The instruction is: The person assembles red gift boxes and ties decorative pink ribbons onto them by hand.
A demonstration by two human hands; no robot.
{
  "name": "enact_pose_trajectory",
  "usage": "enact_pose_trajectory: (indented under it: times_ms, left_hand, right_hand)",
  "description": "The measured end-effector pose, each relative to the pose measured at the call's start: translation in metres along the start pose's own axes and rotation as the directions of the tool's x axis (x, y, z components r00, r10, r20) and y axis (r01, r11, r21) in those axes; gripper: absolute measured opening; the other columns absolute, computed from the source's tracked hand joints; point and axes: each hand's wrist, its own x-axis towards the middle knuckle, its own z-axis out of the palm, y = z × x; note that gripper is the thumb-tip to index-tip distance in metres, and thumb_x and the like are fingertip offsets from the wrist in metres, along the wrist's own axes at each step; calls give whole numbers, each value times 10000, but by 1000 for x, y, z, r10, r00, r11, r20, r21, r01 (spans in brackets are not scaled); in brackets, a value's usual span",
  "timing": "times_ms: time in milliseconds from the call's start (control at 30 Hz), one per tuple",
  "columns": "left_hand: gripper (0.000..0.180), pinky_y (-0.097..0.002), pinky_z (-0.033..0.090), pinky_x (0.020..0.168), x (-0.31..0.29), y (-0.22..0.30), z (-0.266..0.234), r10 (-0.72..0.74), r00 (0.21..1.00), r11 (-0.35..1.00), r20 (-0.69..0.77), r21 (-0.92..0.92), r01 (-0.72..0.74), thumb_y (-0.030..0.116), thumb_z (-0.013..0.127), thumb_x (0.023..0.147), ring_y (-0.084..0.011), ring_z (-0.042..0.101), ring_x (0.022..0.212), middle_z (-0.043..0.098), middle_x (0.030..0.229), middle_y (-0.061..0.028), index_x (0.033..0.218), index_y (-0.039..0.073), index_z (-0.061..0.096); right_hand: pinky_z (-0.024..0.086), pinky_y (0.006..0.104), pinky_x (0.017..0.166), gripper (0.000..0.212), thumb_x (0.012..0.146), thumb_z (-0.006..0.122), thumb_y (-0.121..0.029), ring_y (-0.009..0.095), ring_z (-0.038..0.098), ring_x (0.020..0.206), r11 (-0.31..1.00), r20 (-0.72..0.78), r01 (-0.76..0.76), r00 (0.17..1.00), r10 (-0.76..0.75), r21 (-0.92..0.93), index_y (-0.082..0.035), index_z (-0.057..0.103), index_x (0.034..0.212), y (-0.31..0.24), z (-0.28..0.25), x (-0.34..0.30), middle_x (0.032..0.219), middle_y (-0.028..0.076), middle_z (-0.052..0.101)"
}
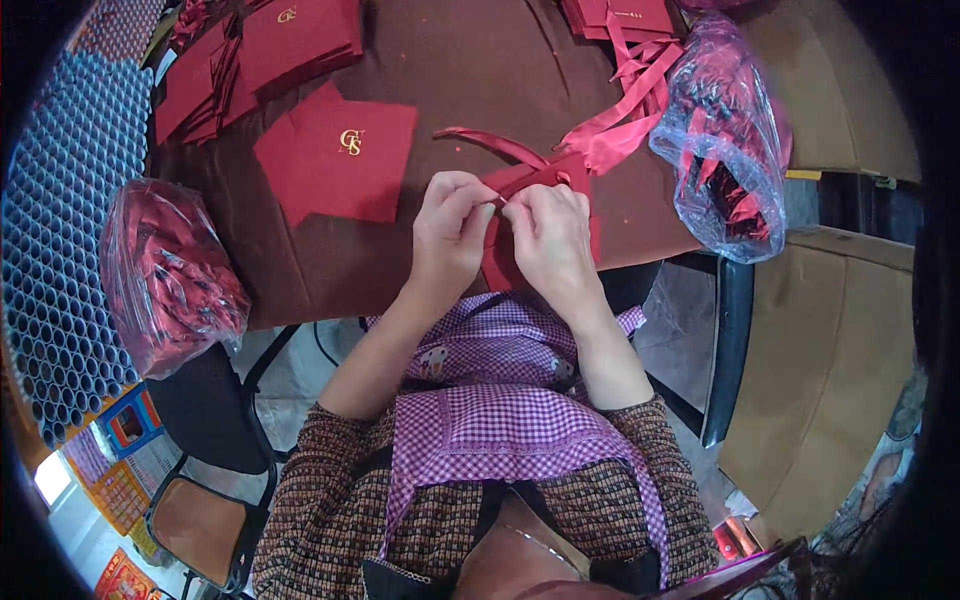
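My left hand (452,225) and my right hand (553,235) meet over the near edge of the table, fingertips pinched close together. Between them runs a thin strand, seemingly part of a red ribbon (500,145) whose loose tail curves away to the far left. Under both hands lies a flat red paper piece (503,268), like a card or folded bag, mostly covered by my fingers and wrists. Left of my left hand rests a red card-like piece with gold lettering (375,185), overlapping another red one (290,170).
More red pieces are stacked at the far left (300,45) and far right (640,18). Loose red ribbons (625,125) trail beside a clear plastic bag (720,130). Another plastic bag of red items (170,275) sits at the left edge. Cardboard boxes (815,370) stand to the right.
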Motion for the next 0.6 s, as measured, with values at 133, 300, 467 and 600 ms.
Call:
enact_pose_trajectory:
  times_ms: [133,300,467,600]
  left_hand:
    - [114,-311,479,722,1,-6,1,-92,995,991,24,-99,94,-65,608,812,-213,577,833,562,919,-108,905,2,601]
    - [110,-298,480,718,-1,-15,0,-214,976,964,41,-151,218,-29,631,826,-199,582,824,572,928,-104,929,2,606]
    - [197,-240,453,742,2,-18,3,-242,965,959,105,-125,254,-31,618,866,-111,555,896,590,1019,-61,1056,19,615]
    - [205,-246,448,761,4,-14,-1,-198,964,968,179,-119,221,-39,619,861,-120,555,912,591,1004,-58,1054,30,630]
  right_hand:
    - [387,391,820,75,831,648,-88,281,569,847,996,-88,90,992,-89,15,-39,610,873,4,2,-1,853,93,621]
    - [376,415,848,107,805,668,-67,286,552,893,990,-146,142,980,-138,20,-65,617,898,16,0,-1,847,85,600]
    - [373,411,850,76,793,680,-75,276,552,882,991,-80,129,988,-131,-32,-67,632,852,14,-4,0,809,81,591]
    - [369,391,865,52,825,645,-88,272,559,896,996,1,84,996,-84,-5,-46,630,852,15,-5,0,814,92,599]
